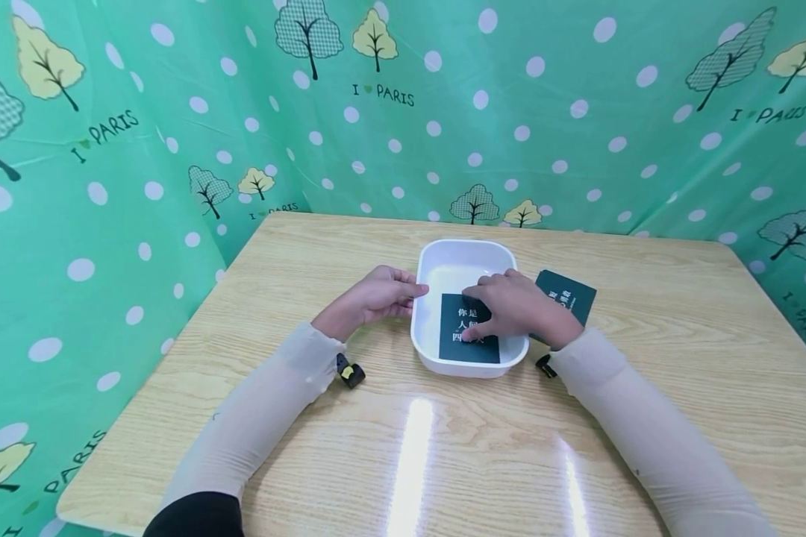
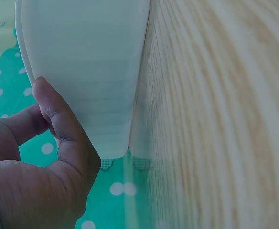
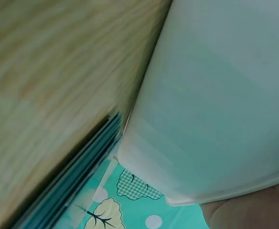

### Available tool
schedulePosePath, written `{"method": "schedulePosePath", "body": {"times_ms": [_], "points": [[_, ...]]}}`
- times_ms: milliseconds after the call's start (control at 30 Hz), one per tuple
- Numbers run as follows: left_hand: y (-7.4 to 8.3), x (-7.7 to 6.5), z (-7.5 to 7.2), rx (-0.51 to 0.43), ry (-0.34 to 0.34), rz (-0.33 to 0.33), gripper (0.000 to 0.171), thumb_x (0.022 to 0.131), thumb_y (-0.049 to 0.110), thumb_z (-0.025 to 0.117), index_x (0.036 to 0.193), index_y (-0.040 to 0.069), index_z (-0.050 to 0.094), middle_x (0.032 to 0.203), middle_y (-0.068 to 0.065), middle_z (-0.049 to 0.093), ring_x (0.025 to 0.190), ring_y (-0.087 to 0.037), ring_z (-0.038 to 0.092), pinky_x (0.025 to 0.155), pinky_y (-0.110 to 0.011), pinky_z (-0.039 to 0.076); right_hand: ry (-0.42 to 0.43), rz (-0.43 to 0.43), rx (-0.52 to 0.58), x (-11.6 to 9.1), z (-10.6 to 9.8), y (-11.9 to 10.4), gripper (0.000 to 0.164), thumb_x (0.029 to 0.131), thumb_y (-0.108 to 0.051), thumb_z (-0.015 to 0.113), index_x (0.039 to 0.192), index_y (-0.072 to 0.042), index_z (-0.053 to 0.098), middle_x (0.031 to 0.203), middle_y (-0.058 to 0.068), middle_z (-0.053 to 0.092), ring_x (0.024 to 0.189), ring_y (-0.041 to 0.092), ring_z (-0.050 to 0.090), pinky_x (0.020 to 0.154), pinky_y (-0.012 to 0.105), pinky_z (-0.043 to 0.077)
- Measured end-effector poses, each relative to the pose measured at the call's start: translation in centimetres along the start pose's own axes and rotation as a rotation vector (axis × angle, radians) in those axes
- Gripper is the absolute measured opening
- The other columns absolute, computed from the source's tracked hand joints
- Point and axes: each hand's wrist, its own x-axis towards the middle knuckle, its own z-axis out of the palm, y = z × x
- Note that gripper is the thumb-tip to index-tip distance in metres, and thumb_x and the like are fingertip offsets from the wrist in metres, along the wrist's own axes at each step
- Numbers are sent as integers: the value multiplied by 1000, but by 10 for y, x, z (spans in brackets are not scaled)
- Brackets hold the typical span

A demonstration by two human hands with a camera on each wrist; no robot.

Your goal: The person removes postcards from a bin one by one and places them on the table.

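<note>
A white plastic tub (image 1: 466, 253) stands on the table, and in its near half lies a dark green square card or booklet (image 1: 448, 347) with white Chinese characters. My left hand (image 1: 389, 293) pinches the tub's left rim, thumb on top; the left wrist view shows that hand (image 2: 58, 138) at the tub's edge. My right hand (image 1: 510, 304) reaches over the right rim, its thumb and forefinger spread apart over the card's face and partly covering it. Beside the tub's right wall sits more of the dark green cards (image 1: 578, 294), seen as a stack (image 3: 77, 167) in the right wrist view.
A small black and yellow object (image 1: 351, 372) lies near my left wrist. Another small black thing (image 1: 545, 365) is partly hidden by my right sleeve. Behind the wooden table (image 1: 678, 321) hangs a green patterned curtain (image 1: 557, 134).
</note>
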Motion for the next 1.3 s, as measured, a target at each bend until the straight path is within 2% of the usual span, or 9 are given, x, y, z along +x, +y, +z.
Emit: {"method": "schedulePosePath", "body": {"times_ms": [200, 333, 800, 1000, 1300], "points": [[0, 0, 0, -3, -2, 0, 14, 93, 10, 67, 96, 0, 58, 85, -14, 61, 64, -15, 59, 62, -27, 55, -43, 45, -18, 0, 1, -3, 116, 59, -90, 57, 147, -16, 42, 137, 12, 54, 123, 32, 47, 105, 53, 31], [0, 0, 0, -5, -10, 5, 14, 93, 10, 67, 96, -1, 58, 81, -13, 61, 63, -14, 59, 61, -26, 54, -65, 64, -53, 0, 1, -5, 125, 52, -94, 56, 148, -16, 40, 139, 12, 51, 123, 34, 46, 105, 53, 32], [1, -1, 0, -2, -13, 4, 14, 94, 10, 66, 95, -1, 58, 79, -10, 63, 64, -15, 59, 61, -26, 54, -79, 60, -111, 3, 1, -4, 129, 45, -96, 55, 147, -17, 43, 120, 10, 56, 108, 27, 51, 100, 49, 34], [2, -2, 1, -5, -15, 4, 14, 94, 10, 66, 96, -1, 58, 78, -10, 63, 63, -14, 59, 60, -25, 55, -69, 59, -123, 3, 1, -5, 129, 44, -96, 56, 145, -16, 45, 118, 11, 55, 107, 27, 45, 100, 49, 35], [2, -2, 1, -3, -7, 2, 14, 94, 10, 66, 95, -1, 58, 77, -9, 61, 63, -14, 59, 61, -26, 55, -29, 36, -129, 1, 2, -5, 129, 45, -96, 57, 138, -8, 50, 116, 12, 49, 103, 28, 39, 95, 46, 38]]}}
